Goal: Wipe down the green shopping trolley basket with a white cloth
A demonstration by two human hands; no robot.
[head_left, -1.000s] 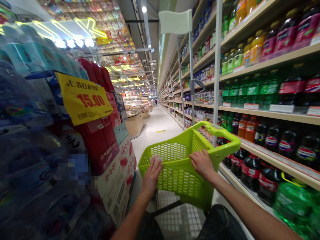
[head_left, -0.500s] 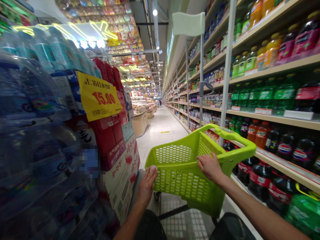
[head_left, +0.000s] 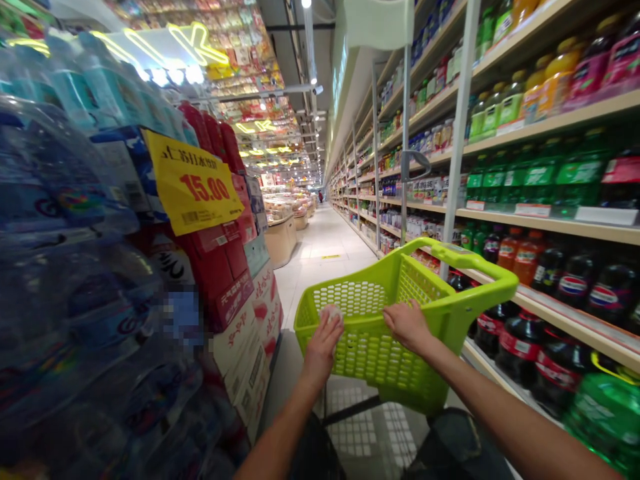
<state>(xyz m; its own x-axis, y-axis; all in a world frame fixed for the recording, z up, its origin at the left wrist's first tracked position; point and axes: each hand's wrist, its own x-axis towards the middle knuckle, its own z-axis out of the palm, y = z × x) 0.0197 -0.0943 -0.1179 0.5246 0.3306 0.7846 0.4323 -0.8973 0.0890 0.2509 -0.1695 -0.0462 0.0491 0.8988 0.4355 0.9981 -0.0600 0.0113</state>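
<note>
A lime-green plastic shopping basket [head_left: 370, 347] rests tilted on a cart frame [head_left: 350, 413] straight ahead of me, its broad handle [head_left: 480, 267] raised on the right. My left hand [head_left: 320, 347] presses a small white wad [head_left: 333, 313], perhaps a cloth, against the basket's near left rim. My right hand [head_left: 407, 325] is closed over the near rim, a little right of the middle. Nothing shows inside the basket.
Stacked packs of bottled water [head_left: 75, 267] and red and white cartons [head_left: 225, 280] crowd my left, with a yellow 15.00 price sign [head_left: 193, 183]. Shelves of soft drink bottles [head_left: 550, 280] line the right. The tiled aisle [head_left: 325, 243] runs ahead between them.
My left hand slid along the basket's left rim, down toward the corner and back up, with the white wad under the fingers. The right hand kept its hold; the view shifted slightly.
</note>
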